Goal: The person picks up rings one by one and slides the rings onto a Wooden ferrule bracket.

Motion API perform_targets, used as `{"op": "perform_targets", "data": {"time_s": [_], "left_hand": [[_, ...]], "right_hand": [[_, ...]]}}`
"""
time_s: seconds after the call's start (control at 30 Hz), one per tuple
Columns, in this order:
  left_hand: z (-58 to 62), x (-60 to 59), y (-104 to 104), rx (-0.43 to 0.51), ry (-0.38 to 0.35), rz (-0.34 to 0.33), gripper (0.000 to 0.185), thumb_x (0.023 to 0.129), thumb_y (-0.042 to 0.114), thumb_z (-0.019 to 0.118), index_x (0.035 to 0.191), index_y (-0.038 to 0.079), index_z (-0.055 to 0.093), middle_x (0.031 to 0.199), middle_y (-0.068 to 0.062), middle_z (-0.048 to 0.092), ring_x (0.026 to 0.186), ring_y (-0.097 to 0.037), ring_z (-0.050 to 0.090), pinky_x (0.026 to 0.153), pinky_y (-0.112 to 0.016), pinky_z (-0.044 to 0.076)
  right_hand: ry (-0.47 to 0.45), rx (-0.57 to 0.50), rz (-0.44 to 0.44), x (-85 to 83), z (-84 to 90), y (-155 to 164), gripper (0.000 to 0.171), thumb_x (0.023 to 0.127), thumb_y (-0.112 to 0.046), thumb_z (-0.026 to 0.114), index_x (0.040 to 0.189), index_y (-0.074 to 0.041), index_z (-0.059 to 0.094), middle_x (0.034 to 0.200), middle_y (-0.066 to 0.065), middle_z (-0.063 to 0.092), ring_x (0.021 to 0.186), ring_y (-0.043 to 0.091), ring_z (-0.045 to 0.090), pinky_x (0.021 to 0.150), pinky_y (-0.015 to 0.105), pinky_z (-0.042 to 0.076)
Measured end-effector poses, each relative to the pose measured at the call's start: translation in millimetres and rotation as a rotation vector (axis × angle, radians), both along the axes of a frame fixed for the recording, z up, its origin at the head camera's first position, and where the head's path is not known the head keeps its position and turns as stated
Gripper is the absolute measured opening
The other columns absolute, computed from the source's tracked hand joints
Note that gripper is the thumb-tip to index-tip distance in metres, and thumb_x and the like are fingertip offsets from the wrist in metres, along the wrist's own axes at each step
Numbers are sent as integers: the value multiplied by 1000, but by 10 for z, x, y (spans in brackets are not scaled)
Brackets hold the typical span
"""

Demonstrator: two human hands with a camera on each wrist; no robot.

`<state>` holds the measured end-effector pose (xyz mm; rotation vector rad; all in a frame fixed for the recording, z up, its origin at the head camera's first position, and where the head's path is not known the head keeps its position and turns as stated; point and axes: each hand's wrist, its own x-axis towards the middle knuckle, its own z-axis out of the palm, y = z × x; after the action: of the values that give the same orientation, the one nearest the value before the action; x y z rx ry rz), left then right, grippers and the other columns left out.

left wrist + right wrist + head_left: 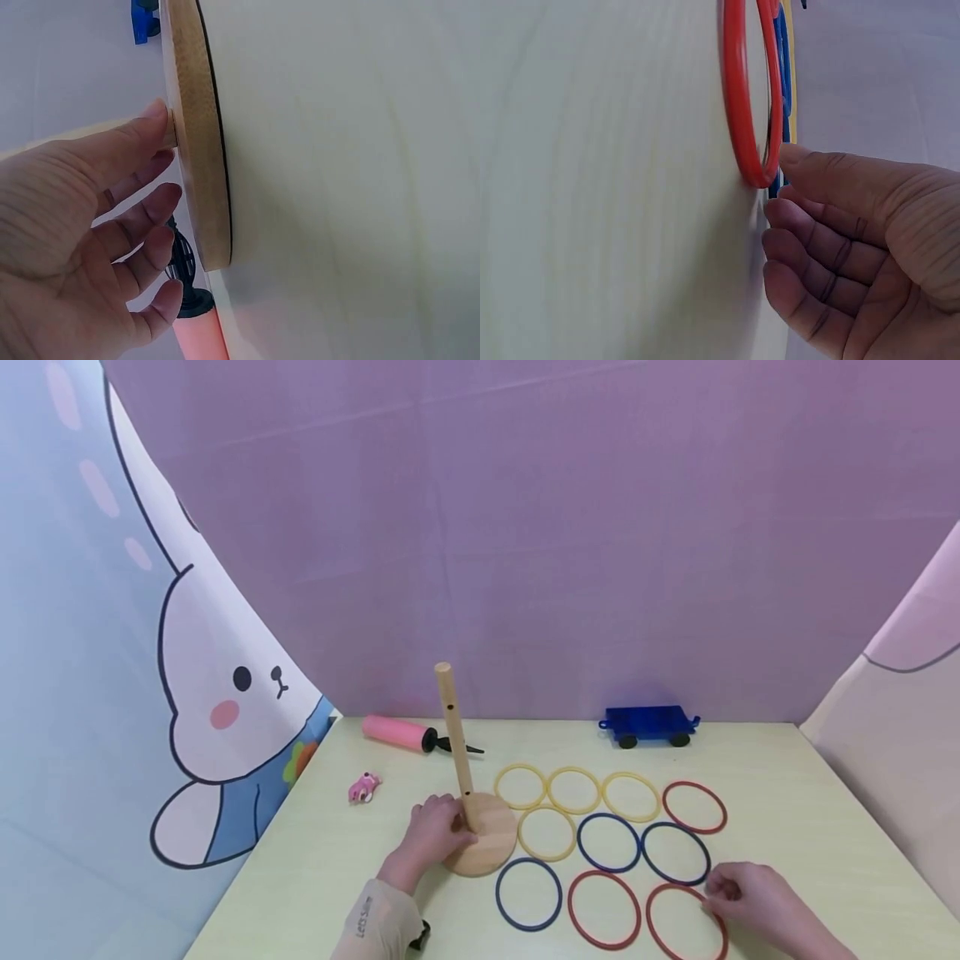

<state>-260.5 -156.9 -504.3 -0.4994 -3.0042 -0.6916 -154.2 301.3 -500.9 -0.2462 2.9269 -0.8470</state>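
Observation:
A wooden peg stand (487, 843) stands on the pale table (322, 860), with a round base (196, 150) and a tall pole (454, 735). My left hand (450, 831) rests at the pole's foot: the thumb (142, 127) lies against the pole and the loose fingers reach toward the base. To the right lie flat rings: several yellow (573, 790), blue (608, 842) and red (604, 909). My right hand (712, 887) pinches the right rim of the nearest red ring (660, 935), and thumb and index finger meet the red ring (742, 112) at its edge.
A pink pump (393, 732) lies at the back left, with its end (199, 330) seen past the base. A small pink toy (363, 787) sits left of the stand. A blue toy wagon (648, 725) is at the back edge. Fabric walls (525, 527) enclose the table.

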Motion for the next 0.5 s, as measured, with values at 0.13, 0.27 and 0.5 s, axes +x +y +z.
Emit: {"op": "perform_targets", "data": {"time_s": [0.13, 0.27, 0.5], "left_hand": [[1, -6, 17, 20, -10, 3, 25, 76, 30, 83, 94, 15, 72, 78, 6, 57, 77, -16, 43, 72, -38, 34], [7, -11, 36, 11, -14, 16, 23, 76, 28, 83, 92, 15, 72, 75, 6, 55, 76, -17, 44, 72, -38, 35], [17, -18, 66, -6, 1, 25, 22, 77, 27, 82, 89, 13, 71, 74, 7, 53, 75, -16, 44, 72, -36, 37]], "right_hand": [[-48, 7, -38, -11, -25, -20, 18, 77, -17, 81, 74, -16, 64, 66, -7, 54, 61, 6, 45, 58, 24, 39], [-67, 3, -37, -22, -40, -20, 18, 76, -16, 82, 73, -15, 64, 65, -7, 55, 61, 8, 47, 58, 24, 39], [-81, -15, 17, -48, -49, -10, 18, 76, -15, 81, 72, -15, 64, 65, -7, 56, 60, 6, 47, 57, 23, 39]]}}
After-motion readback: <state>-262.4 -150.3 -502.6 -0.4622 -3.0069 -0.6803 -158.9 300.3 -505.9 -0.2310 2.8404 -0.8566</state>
